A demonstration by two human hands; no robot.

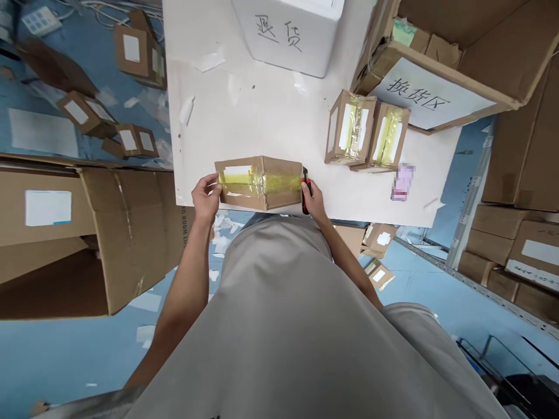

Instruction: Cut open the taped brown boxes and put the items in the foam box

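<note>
A brown cardboard box [283,184] with yellow tape and a white label lies at the front edge of the white table [262,116]. My left hand [207,196] grips its left end, thumb and fingers closed on the cardboard. At the opposite end, my right hand [313,201] is closed around a red and black utility knife [305,192] and rests against the box. Whether the knife's blade is out cannot be made out. Two taped cardboard boxes, one [350,128] beside the other [386,137], stand farther right on the table.
A white bin [288,35] with handwriting stands at the back. Right of it is a large open carton [441,87] with a handwritten sheet. A pink item [402,182], blurred, lies near the right edge. Another big carton [135,233] stands at left; small boxes and paper scraps litter the floor.
</note>
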